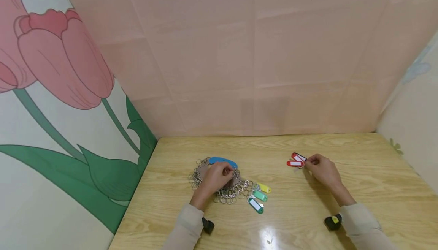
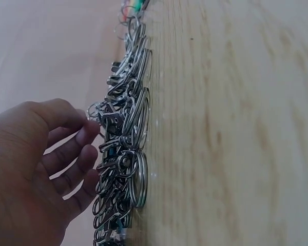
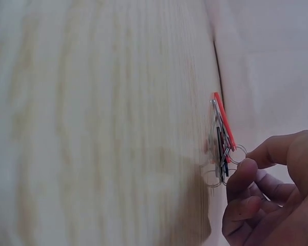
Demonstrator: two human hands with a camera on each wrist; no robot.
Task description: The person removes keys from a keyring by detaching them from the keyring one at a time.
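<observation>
My left hand (image 1: 216, 177) is over a ring-shaped key holder with a blue plate (image 1: 216, 160) and many metal clips and rings (image 2: 136, 118). Thumb and index finger pinch at a small metal ring on its far side; the other fingers curl loosely beside the clips. To the right, my right hand (image 1: 324, 171) pinches the thin wire ring (image 3: 238, 152) of a red key tag (image 1: 295, 163) between thumb and index finger. A second tag, red and black (image 1: 298, 157), lies against it, with metal keys partly hidden among them.
A yellow tag (image 1: 265, 188), a green tag (image 1: 260, 195) and a dark green tag (image 1: 255, 206) hang off the holder's right side onto the wooden table (image 1: 164, 219). Pink sheeting (image 1: 219, 71) stands behind the table, and a tulip-patterned wall (image 1: 65, 124) rises at the left.
</observation>
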